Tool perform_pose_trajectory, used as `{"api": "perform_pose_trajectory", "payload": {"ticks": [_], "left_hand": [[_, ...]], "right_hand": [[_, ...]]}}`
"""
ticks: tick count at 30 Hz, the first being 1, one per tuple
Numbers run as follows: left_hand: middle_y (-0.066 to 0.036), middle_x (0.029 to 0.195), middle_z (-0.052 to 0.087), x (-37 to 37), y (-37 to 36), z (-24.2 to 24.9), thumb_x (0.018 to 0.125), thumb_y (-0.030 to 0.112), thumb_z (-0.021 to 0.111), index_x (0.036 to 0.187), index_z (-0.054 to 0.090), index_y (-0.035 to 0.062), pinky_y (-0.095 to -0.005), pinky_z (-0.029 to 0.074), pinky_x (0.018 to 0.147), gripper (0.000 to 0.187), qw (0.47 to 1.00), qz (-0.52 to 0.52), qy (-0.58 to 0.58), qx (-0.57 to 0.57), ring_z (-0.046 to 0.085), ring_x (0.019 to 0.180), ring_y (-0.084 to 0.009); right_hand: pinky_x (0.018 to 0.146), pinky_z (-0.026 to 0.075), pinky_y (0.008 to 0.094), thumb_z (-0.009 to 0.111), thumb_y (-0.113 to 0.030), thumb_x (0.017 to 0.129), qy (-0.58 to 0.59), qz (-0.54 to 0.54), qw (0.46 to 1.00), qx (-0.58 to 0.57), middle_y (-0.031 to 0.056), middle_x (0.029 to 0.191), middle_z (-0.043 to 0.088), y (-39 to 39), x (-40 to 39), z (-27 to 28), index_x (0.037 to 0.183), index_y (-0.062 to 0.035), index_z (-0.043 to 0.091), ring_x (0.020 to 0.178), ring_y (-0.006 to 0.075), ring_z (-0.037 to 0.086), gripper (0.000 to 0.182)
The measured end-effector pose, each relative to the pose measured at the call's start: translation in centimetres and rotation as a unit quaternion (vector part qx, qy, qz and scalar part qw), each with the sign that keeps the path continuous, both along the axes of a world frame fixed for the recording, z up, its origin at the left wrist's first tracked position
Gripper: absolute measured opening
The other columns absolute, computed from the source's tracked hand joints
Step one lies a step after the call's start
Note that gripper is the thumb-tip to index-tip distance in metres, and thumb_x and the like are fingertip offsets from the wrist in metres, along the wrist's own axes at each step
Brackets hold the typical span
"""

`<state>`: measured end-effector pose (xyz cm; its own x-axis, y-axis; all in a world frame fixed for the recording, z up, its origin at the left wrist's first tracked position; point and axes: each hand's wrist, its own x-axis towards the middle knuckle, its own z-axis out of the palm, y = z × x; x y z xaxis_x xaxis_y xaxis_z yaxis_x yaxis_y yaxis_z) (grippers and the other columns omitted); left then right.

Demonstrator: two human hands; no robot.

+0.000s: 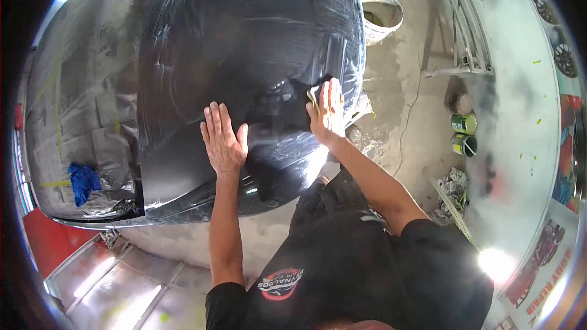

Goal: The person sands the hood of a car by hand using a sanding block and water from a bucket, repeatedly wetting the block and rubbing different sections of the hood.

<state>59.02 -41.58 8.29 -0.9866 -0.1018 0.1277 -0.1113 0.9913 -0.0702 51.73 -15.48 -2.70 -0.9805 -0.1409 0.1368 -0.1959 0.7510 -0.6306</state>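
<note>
A dark car hood [244, 43] with whitish streaks and smears fills the upper middle of the view. Flat on its lower part rests my left hand [224, 139], fingers stretched out and thumb apart, with nothing in it. Near the hood's right edge, my right hand [327, 113] presses a thin pale yellowish piece [313, 95] against the surface; part of it shows beside the thumb and fingers. Most of that piece is hidden under the palm.
Plastic sheeting [92, 104] covers the car at left, with a blue cloth [84, 183] on it. A white bucket [382, 15] stands beyond the hood. Green cans [463, 124], crumpled material [454, 189] and a metal frame [468, 30] are at right.
</note>
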Motion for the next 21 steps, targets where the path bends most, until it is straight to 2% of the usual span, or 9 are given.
{"api": "perform_pose_trajectory", "payload": {"ticks": [3,4,7,8,13,15,17,18,21], "left_hand": [[-0.016,0.169,0.028,-0.2,0.2,0.2,0.104,0.048,0.051,0.161,0.031,0.0050,-0.0540,0.022,0.126,0.074,1.000,0.023,-0.018,-0.003,0.023,0.157,-0.0349],[-0.016,0.170,0.026,-0.1,0.1,0.1,0.108,0.052,0.041,0.163,0.029,0.0068,-0.0533,0.019,0.127,0.072,0.999,0.031,-0.027,0.002,0.022,0.158,-0.0348],[-0.016,0.170,0.026,-0.2,0.1,0.1,0.108,0.053,0.039,0.163,0.030,0.0071,-0.0528,0.017,0.128,0.073,0.999,0.036,-0.026,0.008,0.021,0.159,-0.0337],[-0.015,0.169,0.029,-0.2,0.2,0.1,0.106,0.051,0.044,0.161,0.033,0.0056,-0.0527,0.017,0.127,0.073,0.999,0.040,-0.028,0.003,0.022,0.158,-0.0348],[-0.017,0.169,0.029,-0.7,1.1,-0.8,0.107,0.056,0.036,0.161,0.032,0.0041,-0.0541,0.015,0.127,0.075,0.993,0.118,-0.027,0.007,0.021,0.158,-0.0374],[-0.020,0.169,0.027,-1.4,2.1,-2.0,0.108,0.057,0.033,0.162,0.031,0.0021,-0.0547,0.015,0.127,0.077,0.985,0.173,0.014,0.013,0.021,0.157,-0.0405],[-0.025,0.169,0.023,-4.5,5.7,-2.2,0.106,0.052,0.042,0.161,0.027,-0.0021,-0.0558,0.014,0.127,0.078,0.976,0.215,0.026,0.011,0.017,0.157,-0.0448],[-0.027,0.169,0.021,-6.6,7.5,-1.9,0.105,0.050,0.046,0.161,0.026,-0.0033,-0.0558,0.014,0.127,0.079,0.971,0.236,0.020,0.014,0.016,0.157,-0.0456],[-0.028,0.166,0.024,-15.8,12.0,-0.7,0.096,0.038,0.064,0.158,0.029,-0.0051,-0.0555,0.016,0.126,0.084,0.972,0.234,-0.013,0.028,0.018,0.156,-0.0455]], "right_hand": [[0.127,0.014,0.0553,0.052,-0.038,0.105,-0.024,-0.058,0.998,0.000,0.0352,0.165,0.019,-0.5,-8.7,-0.6,0.159,0.0096,0.022,0.155,0.0487,0.017,0.078],[0.127,0.014,0.0554,0.050,-0.040,0.105,-0.025,-0.060,0.998,0.005,0.0353,0.165,0.019,-0.3,-11.5,-0.2,0.159,0.0104,0.022,0.155,0.0490,0.018,0.078],[0.126,0.016,0.0555,0.049,-0.042,0.106,-0.007,-0.064,0.998,0.020,0.0364,0.164,0.021,0.0,-18.6,-0.6,0.157,0.0123,0.022,0.153,0.0502,0.021,0.080],[0.125,0.017,0.0558,0.050,-0.042,0.106,0.018,-0.064,0.998,0.015,0.0373,0.163,0.022,0.1,-20.5,-1.2,0.156,0.0132,0.024,0.152,0.0506,0.023,0.079],[0.123,0.023,0.0556,0.048,-0.042,0.106,0.074,-0.032,0.997,-0.021,0.0366,0.160,0.030,1.0,-31.8,-1.1,0.151,0.0138,0.035,0.150,0.0492,0.029,0.073],[0.121,0.027,0.0551,0.047,-0.041,0.107,0.056,0.046,0.994,-0.076,0.0346,0.158,0.035,2.2,-37.7,-0.3,0.148,0.0138,0.040,0.147,0.0475,0.034,0.068],[0.121,0.030,0.0546,0.046,-0.040,0.107,0.109,0.079,0.991,0.028,0.0308,0.159,0.037,1.9,-42.9,-4.2,0.146,0.0129,0.043,0.147,0.0453,0.036,0.065],[0.120,0.033,0.0525,0.046,-0.039,0.108,0.077,0.072,0.994,-0.005,0.0305,0.155,0.044,2.2,-42.8,-2.2,0.143,0.0098,0.050,0.144,0.0449,0.041,0.060],[0.117,0.038,0.0486,0.046,-0.039,0.109,0.004,0.036,0.965,-0.260,0.0284,0.145,0.055,5.4,-38.6,1.3,0.141,0.0018,0.058,0.136,0.0427,0.052,0.053]]}}
